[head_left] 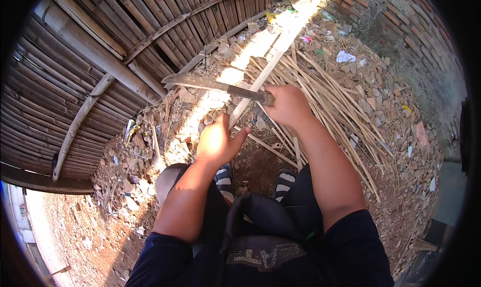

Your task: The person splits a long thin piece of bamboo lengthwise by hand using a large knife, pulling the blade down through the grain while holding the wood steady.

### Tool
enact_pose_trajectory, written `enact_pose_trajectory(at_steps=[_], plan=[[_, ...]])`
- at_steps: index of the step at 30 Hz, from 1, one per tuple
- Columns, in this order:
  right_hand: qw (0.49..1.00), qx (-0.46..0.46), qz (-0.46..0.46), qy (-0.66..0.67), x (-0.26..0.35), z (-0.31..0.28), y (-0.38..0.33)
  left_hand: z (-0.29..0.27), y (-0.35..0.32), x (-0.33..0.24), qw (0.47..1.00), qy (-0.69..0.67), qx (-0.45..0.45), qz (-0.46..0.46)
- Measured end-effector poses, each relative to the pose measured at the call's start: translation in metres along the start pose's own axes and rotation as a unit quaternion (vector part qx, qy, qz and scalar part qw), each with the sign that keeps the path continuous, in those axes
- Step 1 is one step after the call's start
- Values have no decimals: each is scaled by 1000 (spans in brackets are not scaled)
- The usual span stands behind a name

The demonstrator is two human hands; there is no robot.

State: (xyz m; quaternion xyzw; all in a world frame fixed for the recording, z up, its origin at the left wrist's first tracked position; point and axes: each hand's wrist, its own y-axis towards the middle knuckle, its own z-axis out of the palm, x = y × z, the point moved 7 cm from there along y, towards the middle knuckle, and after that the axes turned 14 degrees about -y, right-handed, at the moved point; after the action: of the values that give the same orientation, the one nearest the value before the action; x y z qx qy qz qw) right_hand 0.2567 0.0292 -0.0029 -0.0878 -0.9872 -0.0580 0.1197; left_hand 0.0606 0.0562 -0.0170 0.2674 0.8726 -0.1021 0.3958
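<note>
In my right hand (289, 105) is the handle of a machete, fingers wrapped round it. Its long, dark, worn blade (200, 82) points left, lying across a pale split bamboo strip (273, 61). My left hand (215, 142) is closed on the strip's near end, just below the blade, with the thumb on the right side. From there the strip slants away to the far right, its far part in bright sunlight. Whether the edge cuts into the strip or only rests against it, I cannot tell.
Many thin bamboo strips (325, 104) lie piled beyond and right of my hands. A bamboo slat wall (95, 111) rises at left, a brick wall (418, 36) at right. Rubble and litter, including a crumpled white scrap (344, 56), cover the ground. My sandalled feet are below my hands.
</note>
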Motion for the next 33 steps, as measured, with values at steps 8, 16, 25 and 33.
enact_pose_trajectory(at_steps=[8,16,25,33], plan=[[999,-30,1,15,-2,-4,4,2,1,15,997,-70,-21,-3],[999,-29,-15,1,6,0,0,-3,3,20,998,-52,-42,-1],[997,-18,-55,-51,21,-2,-4,-2,-1,4,998,-40,-39,26],[988,-83,123,39,-32,-8,-2,0,1,12,1000,-12,-18,-4]])
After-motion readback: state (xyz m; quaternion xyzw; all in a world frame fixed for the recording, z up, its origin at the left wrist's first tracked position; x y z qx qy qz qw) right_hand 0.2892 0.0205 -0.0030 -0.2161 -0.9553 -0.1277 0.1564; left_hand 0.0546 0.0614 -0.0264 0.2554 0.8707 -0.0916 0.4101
